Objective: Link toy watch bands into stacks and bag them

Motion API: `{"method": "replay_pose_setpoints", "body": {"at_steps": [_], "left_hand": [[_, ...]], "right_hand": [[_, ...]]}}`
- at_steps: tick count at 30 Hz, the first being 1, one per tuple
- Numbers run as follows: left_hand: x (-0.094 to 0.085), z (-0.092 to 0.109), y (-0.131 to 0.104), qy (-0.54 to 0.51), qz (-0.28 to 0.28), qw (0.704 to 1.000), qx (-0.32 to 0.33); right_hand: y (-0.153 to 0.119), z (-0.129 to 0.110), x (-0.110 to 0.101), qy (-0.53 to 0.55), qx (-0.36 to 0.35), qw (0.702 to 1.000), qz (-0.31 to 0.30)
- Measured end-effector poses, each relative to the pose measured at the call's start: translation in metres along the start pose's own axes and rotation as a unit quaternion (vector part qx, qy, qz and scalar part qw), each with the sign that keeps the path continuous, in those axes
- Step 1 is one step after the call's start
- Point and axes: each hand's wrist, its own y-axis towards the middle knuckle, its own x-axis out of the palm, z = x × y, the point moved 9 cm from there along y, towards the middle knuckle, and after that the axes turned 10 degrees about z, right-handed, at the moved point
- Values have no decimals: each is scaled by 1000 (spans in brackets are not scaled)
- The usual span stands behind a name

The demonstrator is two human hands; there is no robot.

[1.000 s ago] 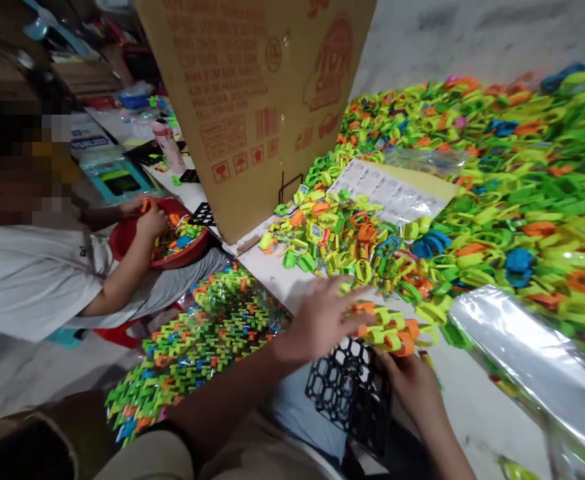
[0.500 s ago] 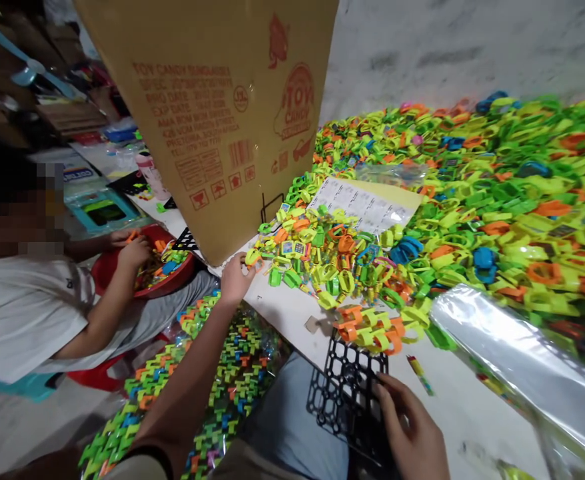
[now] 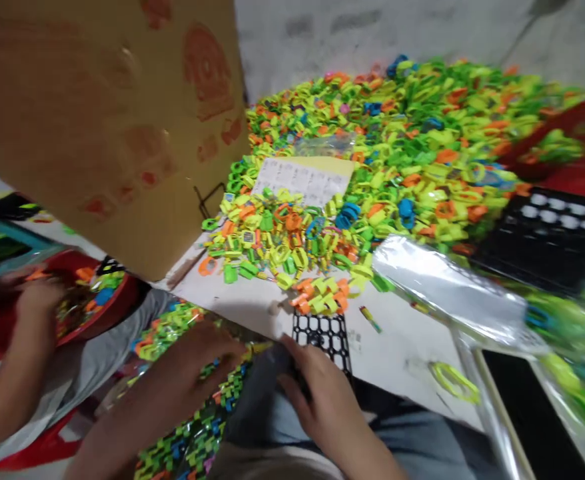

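My left hand [image 3: 210, 363] is smeared by motion over the bag of colourful toy pieces [image 3: 207, 427] beside my leg; a yellow bit shows by its fingertips, but whether it is held I cannot make out. Curled fingers and thumb of my right hand [image 3: 322, 390] are around the near left part of a black grid tray [image 3: 325, 327], hiding much of it. Orange and yellow plastic toy watches [image 3: 321, 295] sit in rows at the tray's far end. Behind them spreads a loose heap of similar toy watches [image 3: 292, 233].
A tall cardboard box [image 3: 137, 133] stands at left. A co-worker's hand [image 3: 40, 300] is in a red basin [image 3: 127, 293]. A sticker sheet [image 3: 305, 179], clear plastic bags [image 3: 442, 283], a phone [image 3: 532, 407], a second black grid tray [image 3: 542, 247] and a red basket [image 3: 567, 180] surround the table space.
My view has swung right. My left hand has left the small toys by the box corner and come back towards my lap. My right hand has shifted left across the grid tray.
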Motion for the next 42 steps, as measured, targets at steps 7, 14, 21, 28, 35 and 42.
{"method": "replay_pose_setpoints", "body": {"at_steps": [7, 14, 21, 28, 35, 42], "left_hand": [[56, 107, 16, -27, -17, 973, 229], [47, 102, 91, -48, 167, 969, 175], [99, 87, 131, 55, 127, 977, 161], [100, 91, 129, 46, 110, 979, 168], [102, 91, 136, 64, 156, 978, 125], [107, 91, 141, 95, 102, 986, 93]], "right_hand": [[-17, 36, 7, -96, 74, 986, -113], [-17, 144, -49, 113, 302, 931, 170], [-15, 186, -43, 102, 321, 918, 207], [6, 163, -35, -26, 212, 970, 114], [23, 160, -25, -96, 188, 977, -2], [33, 155, -31, -38, 122, 990, -58]]}}
